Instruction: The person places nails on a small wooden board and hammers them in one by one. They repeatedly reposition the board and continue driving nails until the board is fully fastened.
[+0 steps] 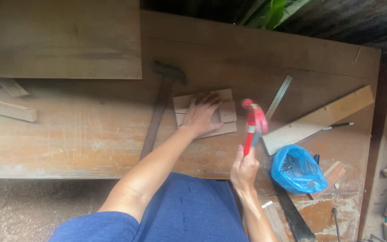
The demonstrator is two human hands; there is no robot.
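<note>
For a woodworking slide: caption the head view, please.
Left hand presses wood pieces on the bench; right hand raises a red hammer.

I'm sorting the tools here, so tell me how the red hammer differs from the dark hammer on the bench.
The red hammer is bright red and grey; the dark hammer is dull brown with a blackish head. The red hammer is held up in the right hand; the dark hammer lies flat on the workbench, untouched, beside the left hand. The dark hammer's handle looks longer. Both heads point away from the person.
</note>
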